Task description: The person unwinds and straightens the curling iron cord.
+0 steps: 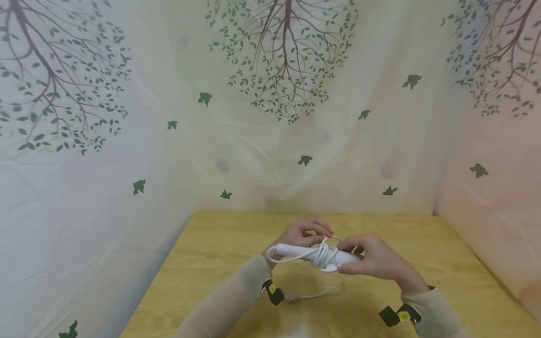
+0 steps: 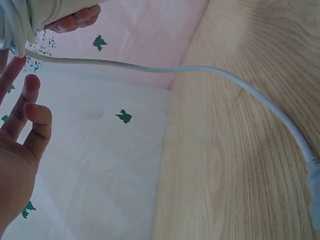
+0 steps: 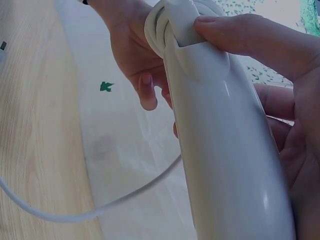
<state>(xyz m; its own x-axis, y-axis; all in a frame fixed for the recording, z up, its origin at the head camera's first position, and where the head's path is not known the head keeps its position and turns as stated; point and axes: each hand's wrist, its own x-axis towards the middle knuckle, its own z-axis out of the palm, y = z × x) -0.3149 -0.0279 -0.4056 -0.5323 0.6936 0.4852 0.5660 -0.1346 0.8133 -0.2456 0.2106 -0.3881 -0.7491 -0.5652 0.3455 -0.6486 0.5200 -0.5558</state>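
Both hands are up over the wooden table (image 1: pixel 220 263), working a white wand-shaped appliance (image 1: pixel 296 252) between them, held roughly level just above the tabletop. The right hand (image 1: pixel 376 260) has the thick end: in the right wrist view the thumb (image 3: pixel 240 32) curls over the top of the body and the palm cradles it from behind, a firm wrap. The left hand (image 1: pixel 302 232) sits at the other side, fingers bent in around the middle of the appliance where the white cord (image 1: pixel 323 253) is wound in several tight turns around the body. From the left wrist view the fingers (image 2: pixel 30 107) look loosely curled and spread, close to the coil; whether they actually pinch the cord cannot be told from here.

The loose tail of the cord drops from the coil, sweeps down in a curve to the table and ends in the plug (image 2: pixel 315 192), lying flat on the wood near the person's left forearm. Beige sleeves cover both arms. Behind the table hangs a pale curtain (image 1: pixel 127 141) printed with trees and green leaves, wrapping round three sides.
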